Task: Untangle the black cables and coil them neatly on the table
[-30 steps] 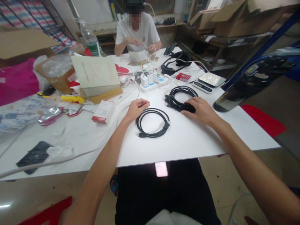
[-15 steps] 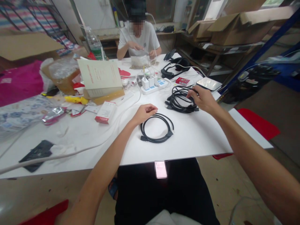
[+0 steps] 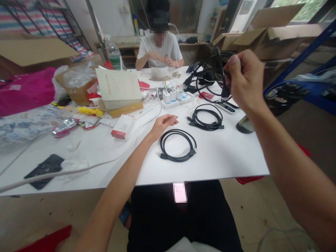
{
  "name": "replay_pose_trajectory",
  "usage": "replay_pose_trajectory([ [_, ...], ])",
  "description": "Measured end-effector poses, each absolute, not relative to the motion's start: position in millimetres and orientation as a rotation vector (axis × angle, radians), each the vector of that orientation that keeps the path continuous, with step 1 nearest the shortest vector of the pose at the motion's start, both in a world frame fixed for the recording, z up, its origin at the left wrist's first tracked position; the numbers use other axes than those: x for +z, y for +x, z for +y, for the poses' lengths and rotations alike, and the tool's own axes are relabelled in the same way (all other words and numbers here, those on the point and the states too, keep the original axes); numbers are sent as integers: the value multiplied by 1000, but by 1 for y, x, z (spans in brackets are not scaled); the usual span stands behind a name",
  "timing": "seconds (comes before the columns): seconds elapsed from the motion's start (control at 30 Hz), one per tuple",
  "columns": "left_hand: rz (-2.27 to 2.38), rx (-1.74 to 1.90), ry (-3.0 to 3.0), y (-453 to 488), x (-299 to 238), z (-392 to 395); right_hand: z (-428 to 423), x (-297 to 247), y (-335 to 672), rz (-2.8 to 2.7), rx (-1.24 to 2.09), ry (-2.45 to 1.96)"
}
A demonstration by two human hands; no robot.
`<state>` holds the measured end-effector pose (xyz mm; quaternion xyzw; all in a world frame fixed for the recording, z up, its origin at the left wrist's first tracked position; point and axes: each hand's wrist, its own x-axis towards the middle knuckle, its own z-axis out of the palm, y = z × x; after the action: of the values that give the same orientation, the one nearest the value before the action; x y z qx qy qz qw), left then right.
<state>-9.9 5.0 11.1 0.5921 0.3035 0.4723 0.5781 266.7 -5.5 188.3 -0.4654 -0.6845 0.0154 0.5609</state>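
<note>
My right hand [image 3: 244, 77] pinches a raised cable bundle [image 3: 224, 77]; its dangling loops could snag the scale [image 3: 228, 107] if swung low. My left hand [image 3: 163, 125], empty and loosely curled, is just beside one coil [image 3: 178, 159] on the surface [image 3: 223, 154]; another coil [image 3: 206, 127] lies farther right.

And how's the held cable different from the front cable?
The held cable is up in the right hand; the front cable lies on the table. The held cable's loops hang loose and messy; the front cable makes a neat ring. Both are black.
</note>
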Motion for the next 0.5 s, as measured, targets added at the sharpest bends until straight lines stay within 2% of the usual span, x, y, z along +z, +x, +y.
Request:
replay_pose_trajectory([
  [0.23,501,1033,730,-16,43,2,-18,112,198,-2031,-122,-1329],
  [0.33,497,1074,539,-19,41,9,-28,89,183,-2157,-65,-1390],
  [0.5,569,1070,362,-22,33,16,-38,80,179,-2283,128,-1321],
])
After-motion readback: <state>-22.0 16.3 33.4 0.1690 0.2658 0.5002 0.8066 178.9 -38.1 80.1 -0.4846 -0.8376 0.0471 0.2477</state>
